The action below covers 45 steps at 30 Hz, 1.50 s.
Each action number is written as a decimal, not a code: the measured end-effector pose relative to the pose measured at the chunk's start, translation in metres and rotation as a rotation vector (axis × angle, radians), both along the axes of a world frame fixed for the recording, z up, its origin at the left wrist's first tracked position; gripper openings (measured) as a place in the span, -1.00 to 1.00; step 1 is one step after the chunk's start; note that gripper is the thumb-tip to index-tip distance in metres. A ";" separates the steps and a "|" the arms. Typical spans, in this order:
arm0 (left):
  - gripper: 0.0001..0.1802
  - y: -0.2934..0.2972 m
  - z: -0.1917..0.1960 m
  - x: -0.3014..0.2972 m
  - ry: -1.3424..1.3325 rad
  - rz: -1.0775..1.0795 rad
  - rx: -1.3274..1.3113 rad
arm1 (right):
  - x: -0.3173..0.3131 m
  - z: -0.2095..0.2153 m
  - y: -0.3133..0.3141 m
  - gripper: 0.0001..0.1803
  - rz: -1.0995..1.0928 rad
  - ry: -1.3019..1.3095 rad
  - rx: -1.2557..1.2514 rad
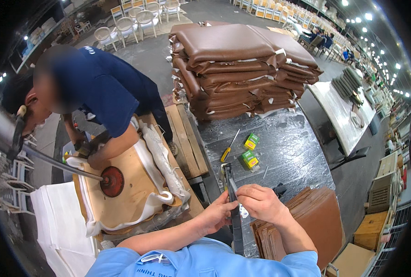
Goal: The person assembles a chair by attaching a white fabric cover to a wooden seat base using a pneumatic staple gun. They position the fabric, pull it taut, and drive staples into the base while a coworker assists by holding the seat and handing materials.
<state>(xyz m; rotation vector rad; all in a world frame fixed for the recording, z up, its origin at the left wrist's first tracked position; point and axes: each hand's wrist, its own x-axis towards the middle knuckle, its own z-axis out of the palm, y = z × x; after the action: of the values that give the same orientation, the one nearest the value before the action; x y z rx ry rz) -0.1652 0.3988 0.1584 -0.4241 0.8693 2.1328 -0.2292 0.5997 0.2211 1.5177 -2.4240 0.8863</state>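
Upright in front of me is a long, dark staple gun [237, 228] with a shiny metal nose at its far end. My left hand [218, 213] is closed around its middle from the left side. From the right, my right hand [261, 201] pinches at the gun's narrow grey rail, fingers pressed together; whether a strip of staples is between them I cannot make out. Beyond the gun, on the plastic-covered table [288, 154], lie a yellow-handled screwdriver [226, 153], a green-and-yellow box [251, 141] and a similar box [250, 160] in clear wrap.
Brown upholstered panels [242, 64] are piled high at the table's far side. Brown sheets [316, 217] stack by my right forearm. At left a co-worker [108, 92] bends over a padded wooden panel [122, 189], where a red disc [112, 181] on a metal rod presses down.
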 end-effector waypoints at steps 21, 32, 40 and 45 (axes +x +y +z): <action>-0.39 -0.085 0.013 0.182 0.330 0.191 -0.281 | 0.158 -0.120 -0.139 -0.34 -0.534 -1.710 -1.132; -0.35 -0.116 0.014 0.188 0.901 0.447 -0.684 | 0.160 -0.075 -0.161 -0.44 -0.381 -1.332 -0.922; -0.46 -0.136 0.036 0.163 0.844 0.307 -0.818 | 0.162 -0.079 -0.172 -0.49 -0.427 -1.173 -0.854; -0.45 -0.137 0.029 0.146 0.717 0.265 -0.816 | 0.149 -0.086 -0.171 -0.50 -0.463 -1.131 -0.811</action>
<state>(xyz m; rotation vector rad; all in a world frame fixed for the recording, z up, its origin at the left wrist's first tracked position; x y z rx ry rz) -0.0192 0.2621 0.1874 -0.1519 2.2201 2.0922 -0.0801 0.4282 0.1353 0.0863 -2.1528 2.5872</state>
